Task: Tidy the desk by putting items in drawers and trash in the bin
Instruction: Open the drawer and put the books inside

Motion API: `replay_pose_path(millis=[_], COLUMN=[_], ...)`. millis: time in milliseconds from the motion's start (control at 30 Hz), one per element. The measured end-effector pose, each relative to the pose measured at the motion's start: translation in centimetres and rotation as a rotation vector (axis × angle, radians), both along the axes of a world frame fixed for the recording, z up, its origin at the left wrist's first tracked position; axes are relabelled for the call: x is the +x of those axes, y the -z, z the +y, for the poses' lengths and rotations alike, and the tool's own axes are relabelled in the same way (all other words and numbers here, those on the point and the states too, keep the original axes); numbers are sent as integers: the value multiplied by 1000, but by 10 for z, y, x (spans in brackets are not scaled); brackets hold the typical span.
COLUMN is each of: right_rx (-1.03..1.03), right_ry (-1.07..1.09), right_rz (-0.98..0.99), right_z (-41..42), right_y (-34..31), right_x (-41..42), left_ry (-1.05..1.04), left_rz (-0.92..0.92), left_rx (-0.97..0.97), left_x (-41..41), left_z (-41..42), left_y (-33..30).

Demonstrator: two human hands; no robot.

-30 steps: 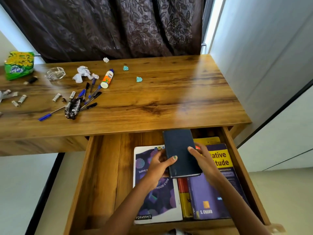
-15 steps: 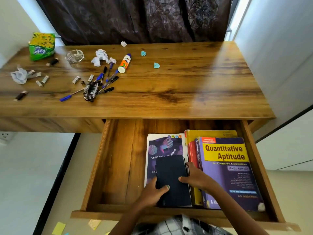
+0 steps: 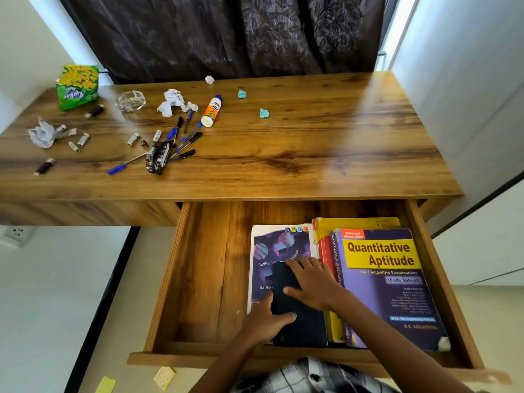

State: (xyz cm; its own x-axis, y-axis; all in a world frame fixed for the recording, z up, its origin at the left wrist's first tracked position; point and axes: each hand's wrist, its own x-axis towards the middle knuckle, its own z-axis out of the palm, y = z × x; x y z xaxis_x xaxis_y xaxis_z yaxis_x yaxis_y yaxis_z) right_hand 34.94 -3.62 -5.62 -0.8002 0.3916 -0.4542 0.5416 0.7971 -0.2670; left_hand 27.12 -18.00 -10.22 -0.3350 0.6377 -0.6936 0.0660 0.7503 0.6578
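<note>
You see a bright daylight picture. Light enters at 1 o'clock, beside the dark curtain (image 3: 221, 35), and makes pale glare on the tabletop (image 3: 326, 143) toward 2 o'clock. The wide lens bends the edges. Your right hand (image 3: 313, 282) is a little blurred; the drawer (image 3: 204, 265) inside stays shadowed.

Single head view, looking steeply down over open drawer (image 3: 209, 279), desk (image 3: 312, 154) beyond, close range.
</note>
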Motion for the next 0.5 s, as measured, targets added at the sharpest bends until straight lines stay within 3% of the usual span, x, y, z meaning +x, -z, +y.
replay_pose_path(millis=[233,500], right_rx=[121,93], right_ry=[-2,-14], right_rz=[22,77], right_z=[-5,-5], right_y=[14,18], right_x=[2,8], left_ry=[23,-106], left_rz=[58,107], left_rx=[-64,42], left_x=[11,21], left_z=[1,-9], left_y=[2,-3])
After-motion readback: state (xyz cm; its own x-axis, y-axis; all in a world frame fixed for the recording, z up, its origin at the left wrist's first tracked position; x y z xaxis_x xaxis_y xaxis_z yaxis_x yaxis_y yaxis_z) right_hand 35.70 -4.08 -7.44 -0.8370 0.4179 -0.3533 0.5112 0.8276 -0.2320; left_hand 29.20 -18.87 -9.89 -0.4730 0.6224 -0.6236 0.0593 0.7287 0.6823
